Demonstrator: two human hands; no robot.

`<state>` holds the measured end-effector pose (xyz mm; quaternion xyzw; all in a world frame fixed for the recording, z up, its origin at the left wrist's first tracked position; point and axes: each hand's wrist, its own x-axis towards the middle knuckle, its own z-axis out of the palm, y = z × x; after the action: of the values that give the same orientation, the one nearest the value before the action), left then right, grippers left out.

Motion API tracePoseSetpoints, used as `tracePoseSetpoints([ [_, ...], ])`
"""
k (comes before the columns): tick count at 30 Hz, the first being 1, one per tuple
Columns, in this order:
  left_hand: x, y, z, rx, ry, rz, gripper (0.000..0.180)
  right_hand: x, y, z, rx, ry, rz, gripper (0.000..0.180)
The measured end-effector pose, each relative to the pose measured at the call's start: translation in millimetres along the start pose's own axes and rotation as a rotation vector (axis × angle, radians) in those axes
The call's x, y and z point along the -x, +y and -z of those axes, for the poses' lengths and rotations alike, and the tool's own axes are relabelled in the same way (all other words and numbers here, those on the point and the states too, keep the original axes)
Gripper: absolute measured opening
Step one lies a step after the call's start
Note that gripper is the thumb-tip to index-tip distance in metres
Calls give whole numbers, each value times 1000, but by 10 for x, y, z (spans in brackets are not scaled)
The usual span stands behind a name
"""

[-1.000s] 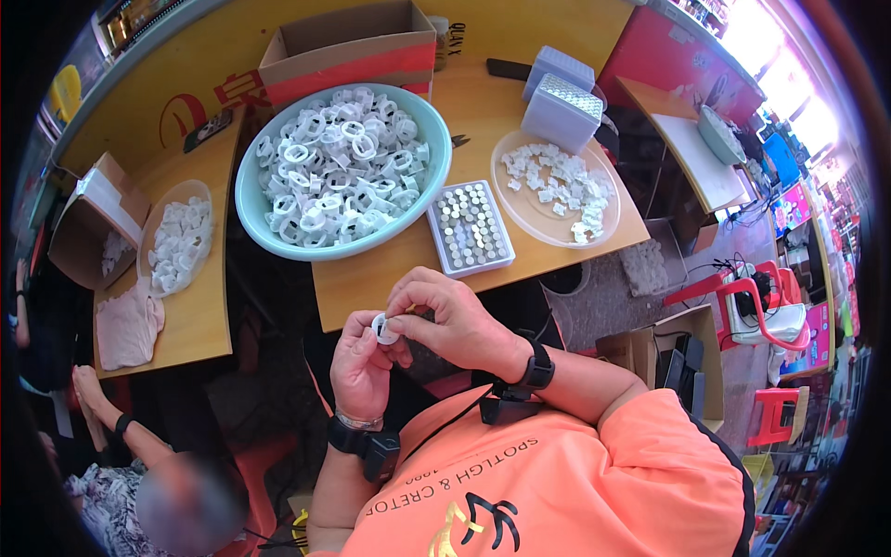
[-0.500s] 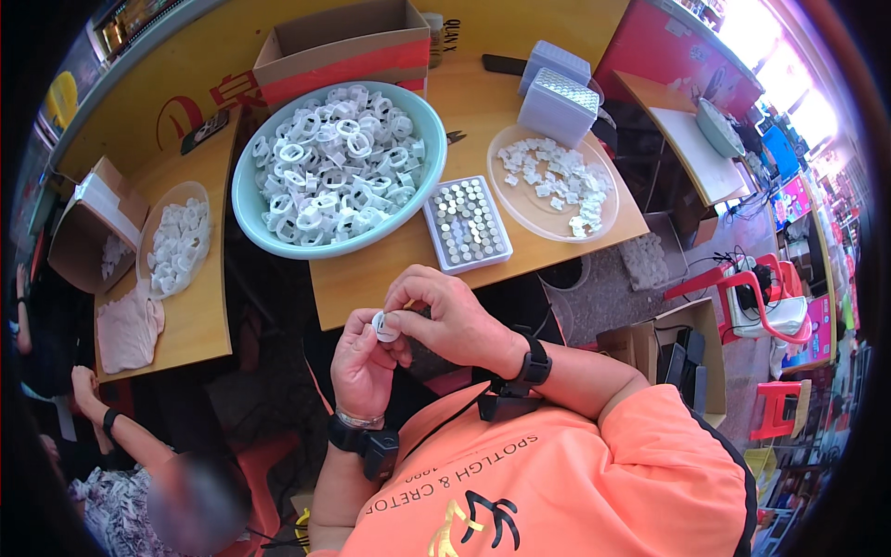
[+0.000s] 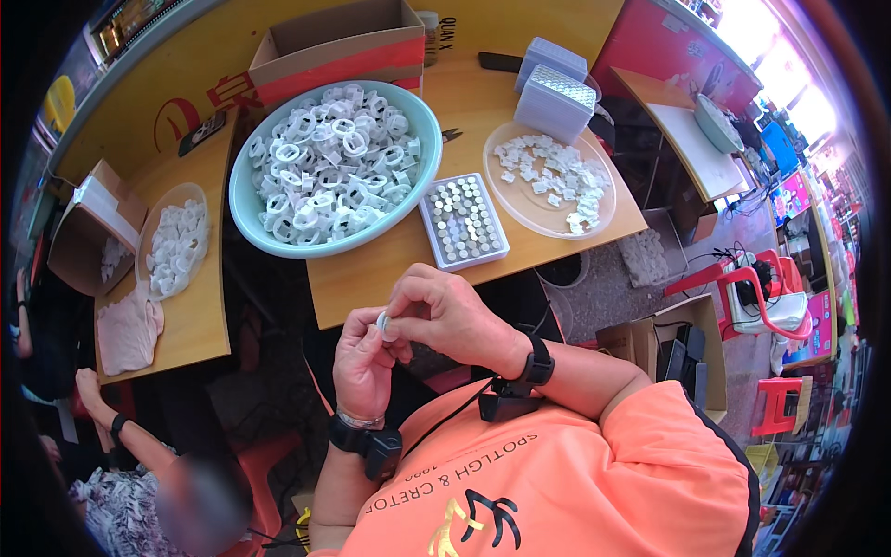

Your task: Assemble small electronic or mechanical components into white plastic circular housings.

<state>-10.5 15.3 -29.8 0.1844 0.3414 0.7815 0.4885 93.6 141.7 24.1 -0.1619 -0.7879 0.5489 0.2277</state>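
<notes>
Small white ring sits pinched between both hands, just below the near edge of the wooden table. From my remote view it is mostly covered; only a pale sliver shows.

Left hand: fingers curled closed around the ring from below, thumb up against it. Right hand: fingertips bunched tight on the ring's upper side, pressing toward the left hand. Both hands touch each other at the ring. Dark bands on both wrists.

Outward, all placed against the table. On its near edge, a small clear tray of round metal discs. Behind that tray and to the left, a large pale-green bowl heaped with white rings. To the right of the tray, a clear round plate holding small white flat pieces. Beyond the plate, at the far right of the table, stacked clear plastic boxes. At the far edge behind the bowl, an open cardboard box with a red stripe.

Left of the table, a second, lower wooden surface carries another round plate of white rings, a pinkish cloth and a small open carton.

Room: yellow wall behind, red plastic chairs on the right, another person seated low on the left.
</notes>
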Motion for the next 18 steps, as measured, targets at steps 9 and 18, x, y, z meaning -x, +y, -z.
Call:
tracePoseSetpoints([
  [9, 9, 111, -99, -323, 60, 61, 35, -11, -8, 26, -63, 25, -146, 20],
  [18, 41, 38, -79, -662, 58, -126, 36, -10, 17, 14, 123, 30, 8, 13],
])
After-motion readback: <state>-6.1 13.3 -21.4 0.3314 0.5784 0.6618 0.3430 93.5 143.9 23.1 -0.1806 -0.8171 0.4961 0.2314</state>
